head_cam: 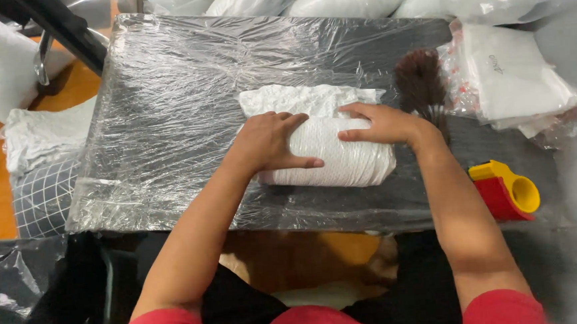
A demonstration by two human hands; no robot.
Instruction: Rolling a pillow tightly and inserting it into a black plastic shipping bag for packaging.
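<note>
Both hands are pressing down on a white rolled cloth [331, 154] that is lying near the front middle of the counter [166, 123], on top of the clear plastic film covering the dark surface. The left hand [267, 143] is resting on the roll's left end, fingers [285, 123] held close together over the top and the thumb stretching out along the near side; nothing is being pinched. The right hand [383, 124] is lying flat over the roll's upper right part, fingers pointing left and slightly apart. The cloth is looking soft and ribbed, probably light, and it is giving under the palms, so it is likely to spring open unless both ends are being held down. A looser, crumpled flap [305, 99] of the same white fabric is trailing out behind the roll. Taking hold at the two ends, or wrapping a palm around the middle, seems the surest grip; the film underneath may be slippery, letting the roll slide. Just behind the right wrist a dark bristly brush [420, 84] is lying, with bagged white items [510, 78] beyond it and a yellow and red tape dispenser [507, 192] at the right. More white fabric [40, 137] is sitting off the counter's left edge.
</note>
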